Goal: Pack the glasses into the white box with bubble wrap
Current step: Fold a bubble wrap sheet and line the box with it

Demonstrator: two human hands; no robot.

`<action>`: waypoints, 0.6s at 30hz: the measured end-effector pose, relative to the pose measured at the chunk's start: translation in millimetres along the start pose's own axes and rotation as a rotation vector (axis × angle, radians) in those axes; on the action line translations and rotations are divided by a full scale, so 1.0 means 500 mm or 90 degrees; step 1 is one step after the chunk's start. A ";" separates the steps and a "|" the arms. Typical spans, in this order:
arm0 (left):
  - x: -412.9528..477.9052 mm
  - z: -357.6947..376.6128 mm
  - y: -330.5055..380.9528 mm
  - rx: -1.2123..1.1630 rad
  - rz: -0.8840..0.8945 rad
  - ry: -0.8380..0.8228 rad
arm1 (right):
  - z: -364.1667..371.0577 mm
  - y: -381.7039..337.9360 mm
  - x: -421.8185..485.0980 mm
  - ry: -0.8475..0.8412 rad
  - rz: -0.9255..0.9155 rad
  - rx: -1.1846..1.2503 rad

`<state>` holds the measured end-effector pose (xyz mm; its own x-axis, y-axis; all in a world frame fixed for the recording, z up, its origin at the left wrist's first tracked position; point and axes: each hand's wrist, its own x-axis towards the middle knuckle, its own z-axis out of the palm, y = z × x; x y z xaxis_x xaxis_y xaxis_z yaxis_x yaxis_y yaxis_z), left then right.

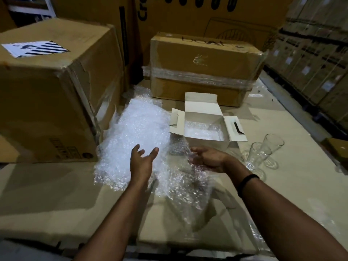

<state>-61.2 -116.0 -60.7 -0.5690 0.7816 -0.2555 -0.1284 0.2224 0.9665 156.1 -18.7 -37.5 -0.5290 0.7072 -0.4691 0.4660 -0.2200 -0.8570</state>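
You're hovering your left hand [142, 161], fingers spread and empty, over the bubble wrap [139, 132]. Your right hand [208, 158] is cupping a sheet's edge, grip loose. The white box [205, 127] is sitting open and already lined; 2 glasses [263, 155] are waiting to its right. Wrapping looks next: bring 1 glass over.

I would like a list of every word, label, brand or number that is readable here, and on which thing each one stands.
"Cr": only these first letters show, cut off by the top edge, on the tall carton at the back.
"DOAL", seen upside down and uncertain, on the wrapped carton behind the white box.
White label with black bars on the big left carton: too blurred to read.
Small print low on that carton: too small to read.
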 end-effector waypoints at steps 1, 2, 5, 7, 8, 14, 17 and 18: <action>0.003 0.011 0.010 -0.081 -0.088 -0.024 | -0.019 0.013 -0.006 -0.001 0.006 -0.026; 0.000 0.022 0.021 -0.159 -0.159 -0.050 | -0.036 0.026 -0.011 -0.003 0.009 -0.050; -0.011 0.052 0.033 -0.237 -0.243 -0.112 | -0.073 0.047 -0.035 -0.061 0.040 -0.027; -0.011 0.066 0.022 -0.172 -0.245 -0.121 | -0.089 0.048 -0.061 -0.123 0.064 -0.016; -0.016 0.076 0.017 -0.147 -0.240 -0.121 | -0.099 0.050 -0.072 -0.136 0.075 -0.043; -0.051 0.110 0.005 -0.053 -0.144 -0.026 | -0.130 0.041 -0.098 -0.032 0.118 -0.368; -0.079 0.122 -0.016 -0.071 -0.077 0.043 | -0.135 0.061 -0.096 0.110 0.065 -0.570; -0.086 0.123 -0.025 -0.094 -0.067 0.060 | -0.127 0.070 -0.101 0.174 0.022 -0.621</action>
<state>14.9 -116.8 -63.5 -0.6188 0.6993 -0.3580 -0.3048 0.2063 0.9298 244.0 -19.4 -30.3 -0.3810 0.8674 -0.3201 0.9185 0.3156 -0.2382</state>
